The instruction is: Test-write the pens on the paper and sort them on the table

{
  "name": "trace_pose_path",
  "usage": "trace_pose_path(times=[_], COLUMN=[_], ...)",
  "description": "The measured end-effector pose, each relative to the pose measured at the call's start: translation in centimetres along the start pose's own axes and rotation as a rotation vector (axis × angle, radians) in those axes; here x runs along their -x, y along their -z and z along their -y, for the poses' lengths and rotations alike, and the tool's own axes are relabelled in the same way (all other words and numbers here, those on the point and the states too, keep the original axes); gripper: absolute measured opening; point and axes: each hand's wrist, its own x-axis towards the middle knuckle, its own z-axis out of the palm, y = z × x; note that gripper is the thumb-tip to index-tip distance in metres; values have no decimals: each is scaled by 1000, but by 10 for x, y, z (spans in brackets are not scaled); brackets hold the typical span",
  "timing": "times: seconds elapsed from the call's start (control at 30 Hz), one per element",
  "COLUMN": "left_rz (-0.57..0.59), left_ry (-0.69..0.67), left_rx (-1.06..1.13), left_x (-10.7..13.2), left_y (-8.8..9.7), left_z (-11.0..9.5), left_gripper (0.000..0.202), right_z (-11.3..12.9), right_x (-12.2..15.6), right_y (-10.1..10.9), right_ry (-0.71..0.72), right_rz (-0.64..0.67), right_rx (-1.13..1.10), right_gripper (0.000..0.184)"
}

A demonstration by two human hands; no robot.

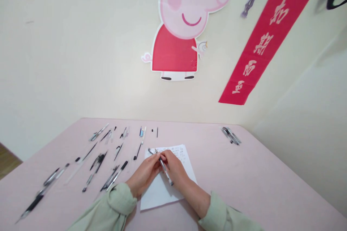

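Observation:
Above the sheet of paper [159, 196], my two hands come together at a clear-barrelled pen [166, 172]. The pen slants, its dark end pointing down toward me. My right hand [175, 169] is closed around it, fingers curled. My left hand [145, 174] meets the right, its fingers pinched at the pen's upper part; the exact grip is partly hidden. A small dark pen part [150, 151] shows just beyond my left fingers; whether it is held or lies on the paper I cannot tell. Rows of handwriting fill the sheet's upper part.
Pens and pen parts [93, 169] lie in loose groups across the table's left side, with caps and a thin refill [157, 132] farther back. At the right rear rests a bunch of pens [231, 135]. The pink table [244, 187] meets a wall with a pig cutout [175, 52] and red banner [267, 39].

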Motion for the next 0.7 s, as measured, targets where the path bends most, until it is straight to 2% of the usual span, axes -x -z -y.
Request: trace_pose_path(times=[0.1, 0.17, 0.23, 0.33, 0.43, 0.6, 0.7], left_rz=[-100, -260, -392, -487, -490, -415, -348], left_ry=[-54, -120, -194, -261, -244, -283, -288], left_rx=[-91, -160, -272, -404, -456, -545, -627], left_x=[1, 1, -1, -5, -7, -3, 1], left_y=[-3, 1, 7, 16, 19, 16, 15], left_z=[7, 11, 12, 10, 4, -2, -2], left_gripper=[34, 41, 46, 49, 53, 46, 41], right_z=[-8, -17, -24, -24, -13, 3, 8], right_x=[1, 0, -1, -1, 1, 4, 7], right_y=[5, 8, 9, 10, 9, 4, -1], right_ry=[-52, -90, -91, -68, -9, 183, 262], right_rz=[-86, -136, -139, -98, -17, 163, 184], right_rx=[43, 81, 112, 153, 189, 295, 324], right_gripper=[15, 17, 20, 23, 33, 65, 72])
